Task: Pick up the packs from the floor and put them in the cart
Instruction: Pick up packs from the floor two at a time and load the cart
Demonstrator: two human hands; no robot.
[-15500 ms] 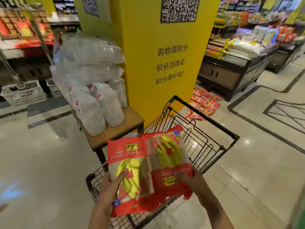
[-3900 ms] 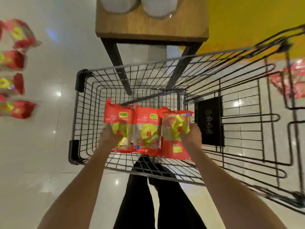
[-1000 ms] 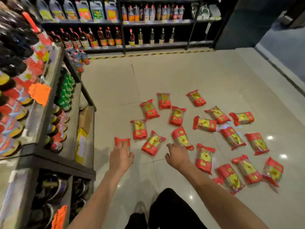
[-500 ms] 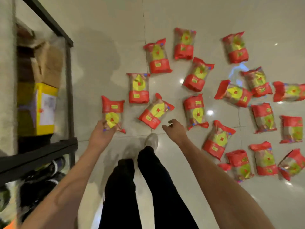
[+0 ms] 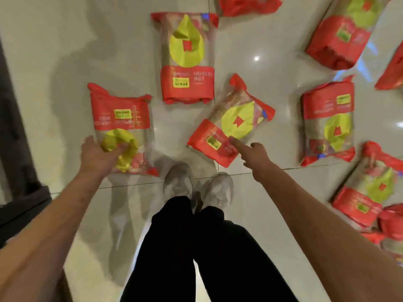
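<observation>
Several red and yellow packs lie scattered on the pale tiled floor. My left hand [image 5: 99, 155] grips the near end of the leftmost pack [image 5: 122, 118], fingers curled into its yellow part. My right hand [image 5: 250, 152] reaches toward a tilted pack [image 5: 231, 125]; its forefinger touches the pack's red lower corner and the hand holds nothing. Another pack [image 5: 187, 59] lies upright just beyond these two. The cart is out of view.
More packs lie to the right [image 5: 329, 123] and at the far right edge [image 5: 368, 190]. A dark shelf frame [image 5: 13, 131] runs down the left side. My grey shoes [image 5: 196, 186] and black trousers stand between my arms.
I have bent lower, so the packs look much bigger. My left hand has closed on the leftmost pack. My right hand has moved forward onto the tilted pack.
</observation>
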